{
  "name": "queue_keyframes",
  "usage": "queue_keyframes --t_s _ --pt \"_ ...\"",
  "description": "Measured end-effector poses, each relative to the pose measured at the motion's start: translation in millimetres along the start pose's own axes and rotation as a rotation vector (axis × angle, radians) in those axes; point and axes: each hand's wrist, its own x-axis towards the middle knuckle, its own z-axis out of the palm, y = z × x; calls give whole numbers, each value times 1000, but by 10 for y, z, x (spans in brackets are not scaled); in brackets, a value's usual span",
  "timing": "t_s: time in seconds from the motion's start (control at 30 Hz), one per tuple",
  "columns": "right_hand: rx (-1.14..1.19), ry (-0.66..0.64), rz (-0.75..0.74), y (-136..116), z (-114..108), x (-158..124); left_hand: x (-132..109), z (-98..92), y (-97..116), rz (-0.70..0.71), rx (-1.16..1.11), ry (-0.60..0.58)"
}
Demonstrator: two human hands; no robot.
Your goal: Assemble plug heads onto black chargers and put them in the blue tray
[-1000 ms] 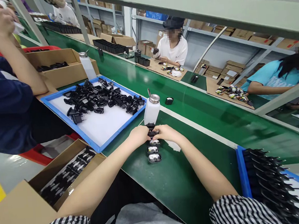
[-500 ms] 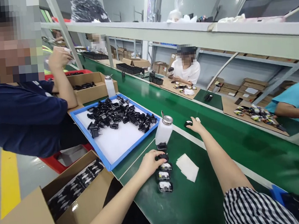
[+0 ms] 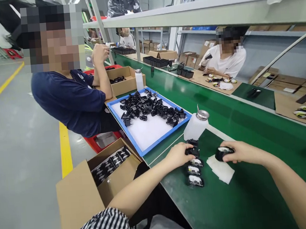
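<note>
My left hand rests with curled fingers on the top black part of a short row of black plug parts with pale labels, lined up on the green bench. My right hand is closed around another black plug part, held just above a white paper sheet. A white dispenser bottle with a metal cap stands right behind the row.
A blue tray with a pile of black plugs lies to the left. A cardboard box of parts sits by my left elbow. A person in dark blue sits at the left; others work across the green conveyor.
My right hand came back from the conveyor with a black part and now holds it over the white sheet. The camera swung left. My left hand stayed on the row.
</note>
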Motion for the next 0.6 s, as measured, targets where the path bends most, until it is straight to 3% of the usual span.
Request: queue_keyframes --t_s 0.07,0.17,0.27,0.33,0.43,0.6 --pt "-73 -36 -39 -72 267 -148 -15 -290 -35 -38 76 24" --pt "-172 144 -78 -83 666 -243 67 -814 -235 -229 307 222" --pt "-239 304 -16 -21 856 -276 267 -1170 -546 -327 494 375" --pt "-228 340 37 34 827 -320 372 -1253 -727 -370 633 402" --pt "-170 345 39 101 706 -407 417 -1248 -895 -380 759 339" --pt "-159 185 -141 141 769 -424 385 -1228 -1025 -371 833 292"
